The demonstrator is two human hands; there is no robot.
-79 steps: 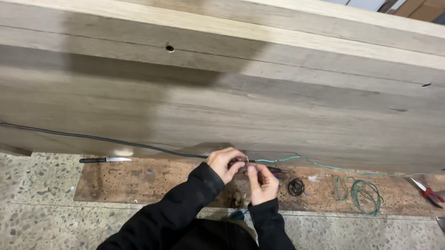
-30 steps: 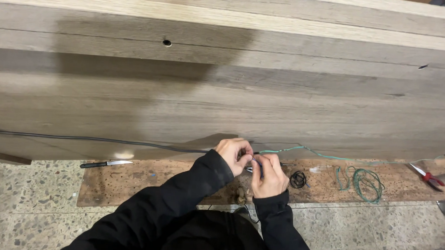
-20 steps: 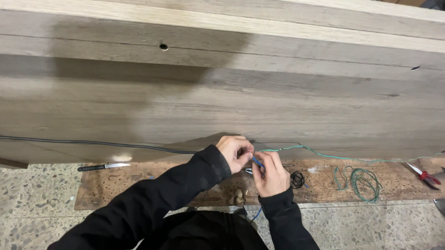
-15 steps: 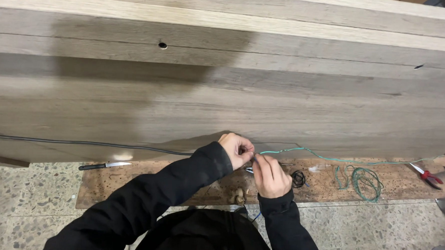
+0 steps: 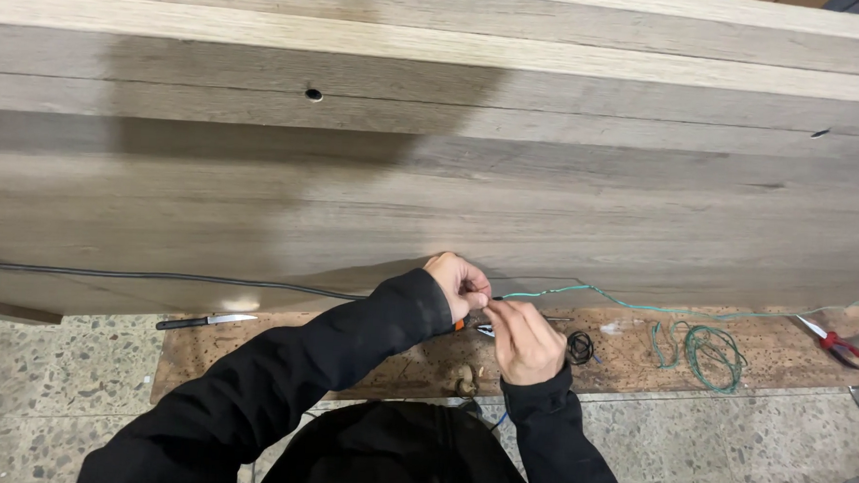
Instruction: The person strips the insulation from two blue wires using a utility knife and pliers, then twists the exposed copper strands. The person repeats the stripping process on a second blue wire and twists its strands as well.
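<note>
The left hand [image 5: 458, 284] is held in a loose fist at the lower edge of the big wooden panel [image 5: 432, 193], its fingertips pinched on the end of a thin green wire [image 5: 630, 303]. The right hand [image 5: 524, 340] is set just beside and below it, its fingers closed on the same wire end where the two hands meet. A bit of orange shows between the hands, possibly a tool handle; which hand grasps it cannot be told.

From the pinch point the green wire is stretched away to the right along the panel's lower edge. A black cable [image 5: 158, 278] is laid from the left edge of the view toward the left hand, along the same edge.

Below the panel a rough brown board [image 5: 280, 356] is spread on the speckled floor [image 5: 47, 370]. On it are seen a black-handled knife [image 5: 204, 321] at the left, a small black coil [image 5: 579, 348] touching the right hand's side, a loose green wire bundle [image 5: 705, 352] farther right, and red-handled pliers [image 5: 831, 338] near the right edge. No box, tray or other holder is seen among these; everything is laid bare on the board.
</note>
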